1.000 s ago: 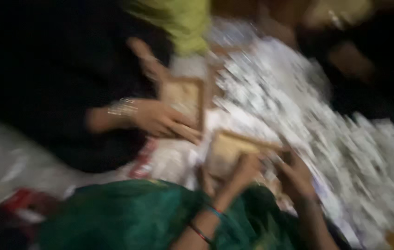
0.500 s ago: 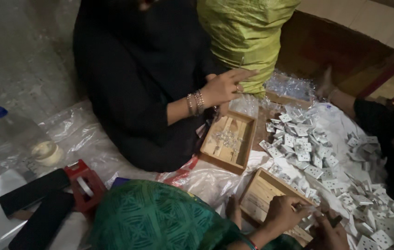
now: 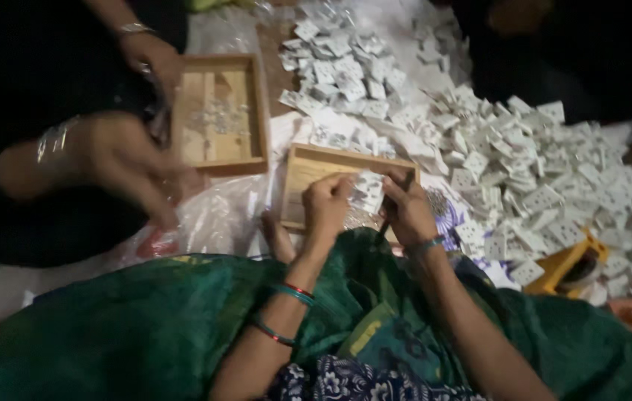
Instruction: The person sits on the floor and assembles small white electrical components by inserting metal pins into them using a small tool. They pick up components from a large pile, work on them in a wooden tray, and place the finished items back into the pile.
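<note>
My left hand (image 3: 325, 212) and my right hand (image 3: 407, 209) meet over a shallow wooden tray (image 3: 308, 167) on my lap. Together they pinch a small white card (image 3: 368, 191) between the fingertips. My right hand also holds a thin dark tool that points down past the wrist. A big heap of similar small white cards (image 3: 494, 148) lies on plastic sheeting to the right of the tray. Green cloth (image 3: 145, 327) covers my knees below the hands.
Across from me a person in black works over a second wooden tray (image 3: 219, 111); that person's hands (image 3: 119, 160) blur at its left edge. A yellow tool (image 3: 565, 260) lies at the heap's near right. Another dark-clothed person sits at the top right.
The view has dropped and closed in on my lap. My hands have come up over the near tray and hold a card. The other person's hands have moved to their tray.
</note>
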